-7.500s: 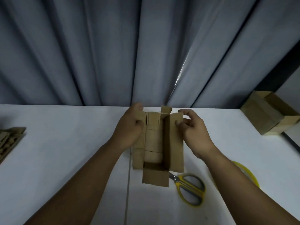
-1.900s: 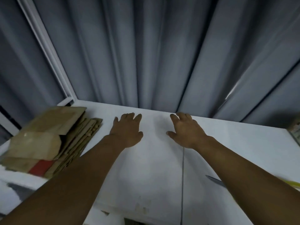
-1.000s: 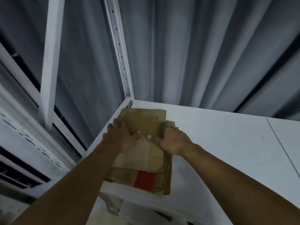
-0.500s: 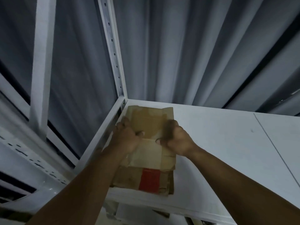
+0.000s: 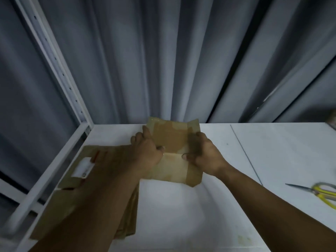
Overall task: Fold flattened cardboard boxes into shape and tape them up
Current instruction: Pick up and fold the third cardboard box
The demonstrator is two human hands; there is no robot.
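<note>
A flattened brown cardboard box (image 5: 172, 140) with glossy tape patches hangs just above the white table, held between both hands. My left hand (image 5: 148, 153) grips its left edge, thumb on top. My right hand (image 5: 205, 155) grips the right edge the same way. To the left, partly under my left forearm, lies the stack of flattened boxes (image 5: 101, 171); a white label shows on its top sheet.
Yellow-handled scissors (image 5: 320, 192) lie at the right edge of the white table (image 5: 181, 206). A white shelf post (image 5: 54, 57) and rail border the table's left side. Grey curtain hangs behind. A blurred object sits at the far right edge.
Both hands lifted one flattened box off the stack and carried it right, over the table. The view swung right, bringing the scissors into sight.
</note>
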